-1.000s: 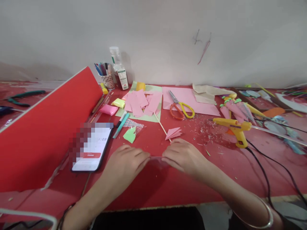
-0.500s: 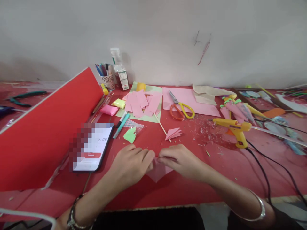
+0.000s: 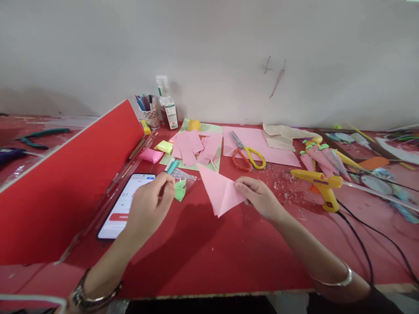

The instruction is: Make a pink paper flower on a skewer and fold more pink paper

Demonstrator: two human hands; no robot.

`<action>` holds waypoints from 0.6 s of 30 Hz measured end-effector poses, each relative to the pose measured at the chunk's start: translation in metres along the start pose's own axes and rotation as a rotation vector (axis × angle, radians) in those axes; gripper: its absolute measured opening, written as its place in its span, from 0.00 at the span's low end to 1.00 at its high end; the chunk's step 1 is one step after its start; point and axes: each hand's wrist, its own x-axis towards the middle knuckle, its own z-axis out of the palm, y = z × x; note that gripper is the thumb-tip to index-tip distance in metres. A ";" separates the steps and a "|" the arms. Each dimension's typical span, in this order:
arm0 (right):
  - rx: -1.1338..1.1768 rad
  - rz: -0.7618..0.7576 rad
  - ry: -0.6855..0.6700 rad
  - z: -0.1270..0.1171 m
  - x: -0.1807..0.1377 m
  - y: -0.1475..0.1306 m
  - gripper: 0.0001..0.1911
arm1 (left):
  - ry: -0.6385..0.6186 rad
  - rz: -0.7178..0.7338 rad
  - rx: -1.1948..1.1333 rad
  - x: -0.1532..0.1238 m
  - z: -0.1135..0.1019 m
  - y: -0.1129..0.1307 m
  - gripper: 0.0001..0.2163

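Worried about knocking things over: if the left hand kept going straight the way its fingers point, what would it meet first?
Probably the green paper scrap in its clear wrapper, just beyond the left hand; the teal marker lies further on. Depth is unclear.

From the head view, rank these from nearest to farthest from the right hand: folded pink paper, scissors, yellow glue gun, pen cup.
1. Folded pink paper: pinched in the right hand, on its left.
2. Orange-and-yellow-handled scissors: just behind the hand, on a pink sheet.
3. Yellow glue gun: farther off to the right.
4. Patterned pen cup: far back left, by the wall.
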 end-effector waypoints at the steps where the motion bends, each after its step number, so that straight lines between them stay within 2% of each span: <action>1: 0.064 0.023 0.016 0.002 0.000 0.003 0.15 | -0.071 -0.018 -0.166 0.000 0.005 0.001 0.06; 4: 0.249 0.102 -0.071 0.014 -0.001 0.011 0.16 | -0.338 0.020 -0.631 -0.001 0.022 0.003 0.15; 6: 0.347 0.172 -0.168 0.024 -0.003 0.015 0.16 | -0.467 -0.018 -0.791 -0.003 0.032 0.005 0.17; 8: 0.415 0.214 -0.227 0.031 -0.005 0.018 0.17 | -0.539 -0.097 -0.896 -0.005 0.038 0.005 0.18; 13: 0.387 0.212 -0.243 0.036 -0.009 0.019 0.18 | -0.538 -0.232 -1.031 -0.011 0.045 0.004 0.18; 16: 0.243 0.072 -0.246 0.035 -0.012 0.015 0.17 | -0.508 -0.310 -1.064 -0.014 0.050 0.003 0.20; 18: 0.127 -0.039 -0.269 0.035 -0.014 0.013 0.22 | -0.478 -0.321 -1.065 -0.015 0.053 0.002 0.22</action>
